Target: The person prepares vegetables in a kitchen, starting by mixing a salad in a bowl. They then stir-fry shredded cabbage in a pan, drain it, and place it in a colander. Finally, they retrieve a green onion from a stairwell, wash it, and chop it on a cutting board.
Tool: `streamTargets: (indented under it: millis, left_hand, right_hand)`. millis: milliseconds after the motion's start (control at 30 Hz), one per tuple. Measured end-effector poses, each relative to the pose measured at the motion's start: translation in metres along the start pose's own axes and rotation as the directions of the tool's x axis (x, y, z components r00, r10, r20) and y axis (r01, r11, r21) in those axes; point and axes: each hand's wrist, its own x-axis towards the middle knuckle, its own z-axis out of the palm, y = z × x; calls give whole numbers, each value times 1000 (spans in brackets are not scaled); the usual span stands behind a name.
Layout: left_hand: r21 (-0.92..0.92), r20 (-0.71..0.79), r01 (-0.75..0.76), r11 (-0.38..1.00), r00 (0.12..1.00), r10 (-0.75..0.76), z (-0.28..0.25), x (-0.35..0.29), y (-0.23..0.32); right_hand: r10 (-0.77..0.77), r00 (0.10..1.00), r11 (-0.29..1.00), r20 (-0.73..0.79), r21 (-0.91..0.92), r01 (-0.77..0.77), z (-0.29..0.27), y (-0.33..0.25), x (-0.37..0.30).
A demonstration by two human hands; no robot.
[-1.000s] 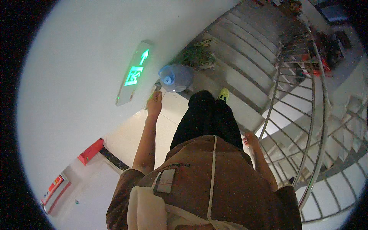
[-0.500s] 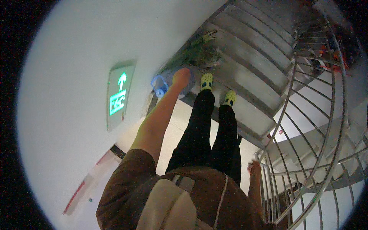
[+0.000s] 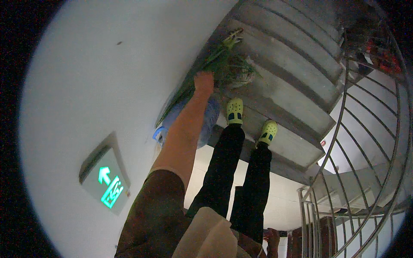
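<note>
My left hand (image 3: 204, 81) is closed round a bundle of long green stalks (image 3: 217, 58) with pale ends, its leaves trailing down along the wall. Under that forearm is a translucent blue water jug (image 3: 211, 118) with a blue handle; my arm covers part of it. A pale, crumpled clump with greenery (image 3: 244, 75) lies beside the stalks, too dim to make out. At the lower edge, my right hand (image 3: 272, 236) hangs low left of the railing, dark and partly hidden, so its fingers cannot be read.
Grey concrete steps (image 3: 284, 81) climb ahead, under my yellow-green clogs (image 3: 235, 111). A curved metal railing (image 3: 344, 112) bounds the right. The white wall (image 3: 99, 77) on the left carries a lit green exit sign (image 3: 109, 182). Reddish things (image 3: 389, 62) show beyond the railing.
My view has turned and shifted; the exit sign sits lower and farther left. My right hand appears lower in view. The jug shows lower, and more of the green leaves are visible.
</note>
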Motion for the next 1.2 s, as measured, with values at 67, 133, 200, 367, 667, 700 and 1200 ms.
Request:
streamTargets:
  millis: [67,133,200,367,667,700,1200]
  left_hand:
    - [122,-93,3,993,996,8,18,6,-10]
    - [27,179,2,1000,984,-7,29,24,-27]
    - [-22,340,-1,1000,940,8,35,33,-35]
    - [-137,115,-141,981,981,157,34,32,-54]
    - [-550,52,-222,805,953,299,-192,-38,-40]
    - [-584,82,-213,783,944,319,-227,-61,-39]
    - [-704,52,-361,612,833,551,-447,-444,24]
  right_hand:
    - [148,986,986,-76,88,-141,20,-18,-5]
    - [216,975,955,-52,221,-199,24,-17,-1]
    - [174,984,965,-49,210,-160,26,-19,0]
    - [49,997,999,-55,26,-48,30,-42,-7]
    - [-263,956,964,128,75,255,54,-103,15]
    - [-270,955,963,123,53,265,61,-116,18]
    - [-221,419,845,881,388,-369,232,-357,-62]
